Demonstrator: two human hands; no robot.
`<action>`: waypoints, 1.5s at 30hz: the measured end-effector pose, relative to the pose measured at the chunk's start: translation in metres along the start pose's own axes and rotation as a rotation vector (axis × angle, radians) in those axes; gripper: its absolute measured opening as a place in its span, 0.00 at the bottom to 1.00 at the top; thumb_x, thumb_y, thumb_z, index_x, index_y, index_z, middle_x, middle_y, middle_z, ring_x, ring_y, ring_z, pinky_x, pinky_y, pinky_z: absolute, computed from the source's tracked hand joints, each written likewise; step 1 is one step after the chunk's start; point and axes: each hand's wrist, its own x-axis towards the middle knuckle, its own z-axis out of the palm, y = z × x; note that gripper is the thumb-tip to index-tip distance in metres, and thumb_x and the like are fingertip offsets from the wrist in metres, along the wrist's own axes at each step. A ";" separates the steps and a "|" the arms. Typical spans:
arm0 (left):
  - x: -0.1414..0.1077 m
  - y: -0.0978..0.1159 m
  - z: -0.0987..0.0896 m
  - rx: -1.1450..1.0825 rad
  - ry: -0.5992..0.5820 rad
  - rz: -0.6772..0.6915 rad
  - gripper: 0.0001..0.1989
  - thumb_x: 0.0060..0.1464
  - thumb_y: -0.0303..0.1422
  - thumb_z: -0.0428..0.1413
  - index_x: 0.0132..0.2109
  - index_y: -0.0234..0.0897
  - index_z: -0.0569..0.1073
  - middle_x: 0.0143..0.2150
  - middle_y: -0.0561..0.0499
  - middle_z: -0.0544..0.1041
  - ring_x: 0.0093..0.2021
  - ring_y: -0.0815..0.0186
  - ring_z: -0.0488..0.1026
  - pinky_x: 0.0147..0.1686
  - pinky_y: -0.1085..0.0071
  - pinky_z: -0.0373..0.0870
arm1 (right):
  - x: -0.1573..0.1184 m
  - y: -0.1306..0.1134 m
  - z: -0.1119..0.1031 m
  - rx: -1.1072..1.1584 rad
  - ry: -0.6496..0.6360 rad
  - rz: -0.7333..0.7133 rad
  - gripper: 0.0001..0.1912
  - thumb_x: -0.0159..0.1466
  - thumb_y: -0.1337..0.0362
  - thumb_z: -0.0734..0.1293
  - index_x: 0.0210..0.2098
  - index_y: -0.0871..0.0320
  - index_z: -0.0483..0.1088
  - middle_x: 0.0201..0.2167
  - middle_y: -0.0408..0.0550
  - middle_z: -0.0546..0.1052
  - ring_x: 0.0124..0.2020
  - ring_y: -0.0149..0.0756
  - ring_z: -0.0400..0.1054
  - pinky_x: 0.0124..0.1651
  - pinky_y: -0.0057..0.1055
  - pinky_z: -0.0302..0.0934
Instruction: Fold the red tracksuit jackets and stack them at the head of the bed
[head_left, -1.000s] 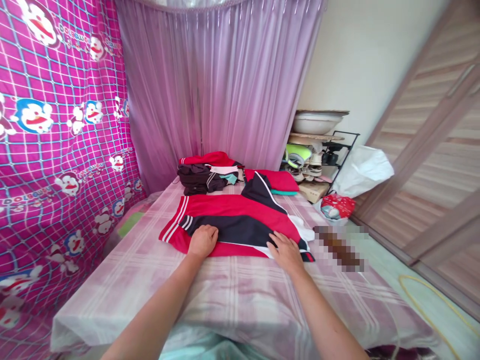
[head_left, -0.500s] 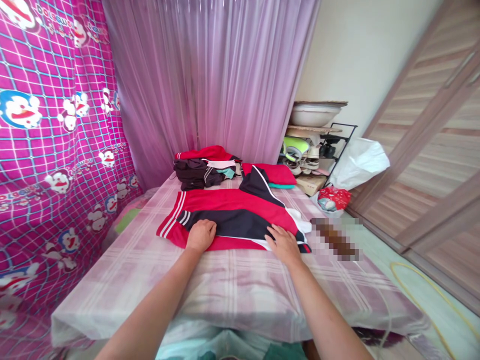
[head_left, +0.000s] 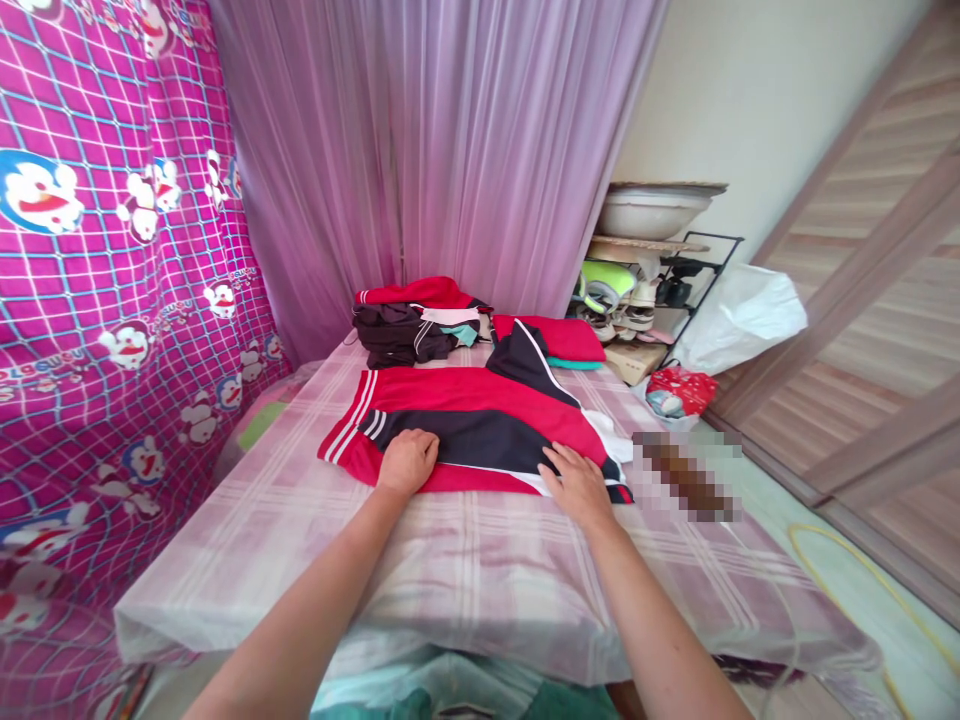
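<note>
A red garment (head_left: 450, 388) with a dark sleeve (head_left: 480, 438) folded across it lies on the bed. White stripes run along its left hem and the sleeve's cuff. My left hand (head_left: 409, 460) rests on the sleeve near that cuff, its fingers close together and curled down; whether they pinch cloth is hidden. Flat on the right part of the garment lies my right hand (head_left: 577, 483), fingers spread. Another dark sleeve (head_left: 529, 358) points away toward the back.
Behind the garment are a heap of dark and red clothes (head_left: 405, 330) and a folded red stack (head_left: 574, 338). The checked bed cover (head_left: 300, 560) extends around them. A rack (head_left: 660, 300) with shoes and a white bag (head_left: 742, 320) stand at right.
The view has shifted slightly, moving the scene a little to the right. Both hands stay on the garment in nearly the same places.
</note>
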 end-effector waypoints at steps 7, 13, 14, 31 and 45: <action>-0.001 -0.001 0.001 -0.024 0.005 0.014 0.16 0.65 0.35 0.46 0.40 0.40 0.79 0.38 0.46 0.80 0.41 0.62 0.73 0.48 0.64 0.66 | 0.001 0.002 -0.002 -0.015 -0.022 0.001 0.22 0.69 0.58 0.59 0.58 0.57 0.72 0.61 0.56 0.71 0.62 0.46 0.64 0.63 0.45 0.55; 0.000 0.000 -0.004 -0.001 0.003 0.037 0.17 0.65 0.35 0.45 0.40 0.39 0.79 0.39 0.46 0.81 0.40 0.61 0.74 0.45 0.64 0.67 | 0.001 0.001 -0.003 -0.001 -0.028 0.001 0.22 0.69 0.58 0.58 0.58 0.56 0.71 0.62 0.56 0.70 0.63 0.45 0.63 0.63 0.47 0.55; 0.000 0.000 -0.004 0.000 0.004 0.039 0.17 0.65 0.35 0.45 0.40 0.39 0.79 0.39 0.46 0.81 0.40 0.61 0.74 0.46 0.64 0.67 | 0.001 0.001 -0.004 -0.001 -0.025 0.006 0.22 0.69 0.58 0.58 0.58 0.57 0.71 0.62 0.56 0.70 0.63 0.45 0.63 0.63 0.47 0.55; 0.001 -0.001 -0.003 -0.034 0.025 0.047 0.18 0.64 0.36 0.45 0.46 0.38 0.79 0.44 0.44 0.81 0.43 0.58 0.75 0.49 0.60 0.69 | 0.000 -0.002 -0.004 0.028 -0.017 0.025 0.21 0.69 0.58 0.59 0.58 0.54 0.71 0.62 0.53 0.70 0.63 0.44 0.62 0.64 0.46 0.53; 0.001 0.003 -0.010 0.030 -0.020 0.057 0.18 0.64 0.34 0.44 0.43 0.38 0.80 0.42 0.45 0.82 0.43 0.59 0.75 0.49 0.62 0.70 | 0.003 -0.002 -0.003 0.054 -0.024 0.040 0.22 0.68 0.58 0.60 0.59 0.55 0.71 0.63 0.55 0.69 0.64 0.44 0.61 0.65 0.48 0.54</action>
